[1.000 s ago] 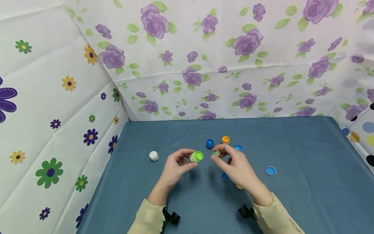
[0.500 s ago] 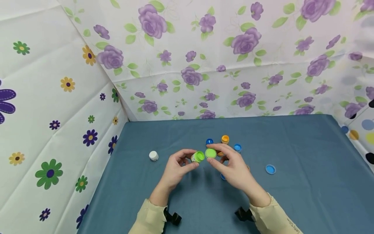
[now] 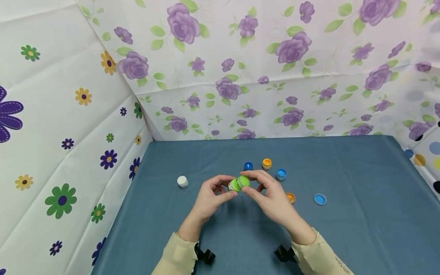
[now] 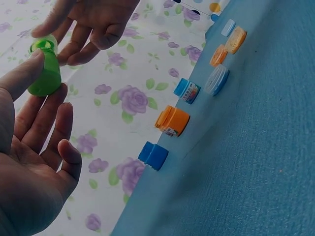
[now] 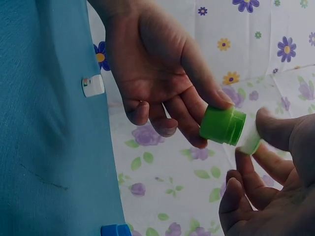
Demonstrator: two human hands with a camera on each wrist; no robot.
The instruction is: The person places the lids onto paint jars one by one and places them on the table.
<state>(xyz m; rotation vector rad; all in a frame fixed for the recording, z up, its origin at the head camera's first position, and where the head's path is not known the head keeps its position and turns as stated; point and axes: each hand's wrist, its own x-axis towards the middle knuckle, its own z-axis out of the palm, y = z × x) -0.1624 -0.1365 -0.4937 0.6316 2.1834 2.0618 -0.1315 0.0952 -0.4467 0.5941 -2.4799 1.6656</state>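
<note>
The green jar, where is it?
In the head view, the left hand holds the green jar below the middle, just left of the green lid in the right hand.

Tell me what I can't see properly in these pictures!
Head view: the inside of the green jar, blocked by the green lid.
Head view: the base of the dark blue jar, behind the right hand.
Left wrist view: writing on the light blue jar, too small.
Right wrist view: dark blue jar, cut off by the bottom edge.
</note>
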